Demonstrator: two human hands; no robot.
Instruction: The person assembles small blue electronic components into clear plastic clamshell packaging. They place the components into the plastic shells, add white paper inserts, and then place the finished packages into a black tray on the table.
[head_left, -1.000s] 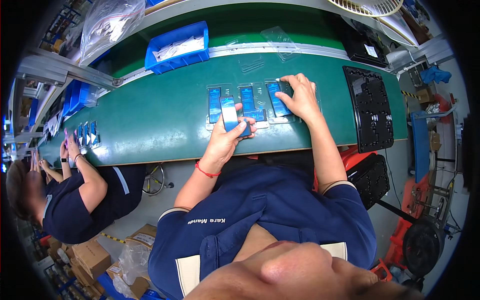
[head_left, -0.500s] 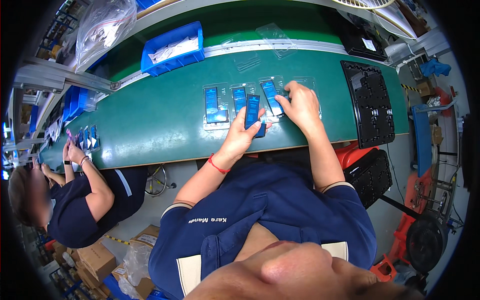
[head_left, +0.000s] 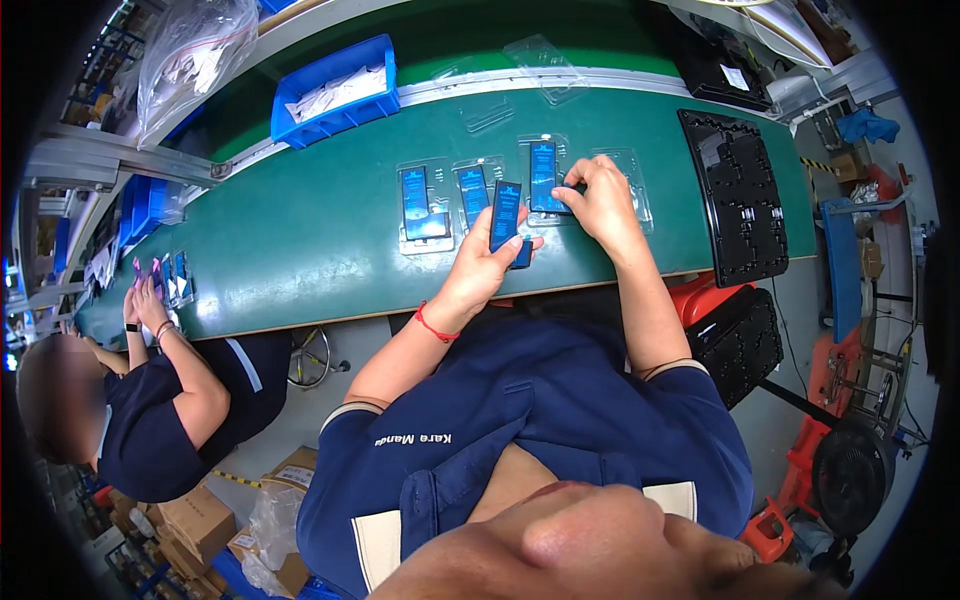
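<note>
Green covers the desk (head_left: pixel 300 240) in the head view, and a row of clear plastic trays lies across it in front of the person. The left hand (head_left: pixel 482 263) holds a dark blue-black piece (head_left: pixel 506 212), long and narrow with a short foot at its near end; the thumb presses across its lower part and the fingers close behind it. This held piece hangs just nearer the person than the trays, partly in front of the second piece (head_left: pixel 470 184). A red cord bracelet (head_left: pixel 437 326) circles the left wrist.

The right hand (head_left: pixel 603 205) is at the third piece (head_left: pixel 543 170), which sits upright along its tray; thumb and index finger pinch at its lower right, by the short foot, and the other fingers curl above. The first piece (head_left: pixel 415 200), L-shaped and shiny blue, lies in the leftmost tray (head_left: pixel 443 188). Another clear tray (head_left: pixel 630 178) lies partly behind the right hand.

Toward the far edge stands a blue bin (head_left: pixel 388 100) with pale contents. A black moulded panel (head_left: pixel 735 195) lies at the right end of the desk. On the left, a co-worker (head_left: pixel 150 430) in dark clothes works with both hands raised over the same desk.
</note>
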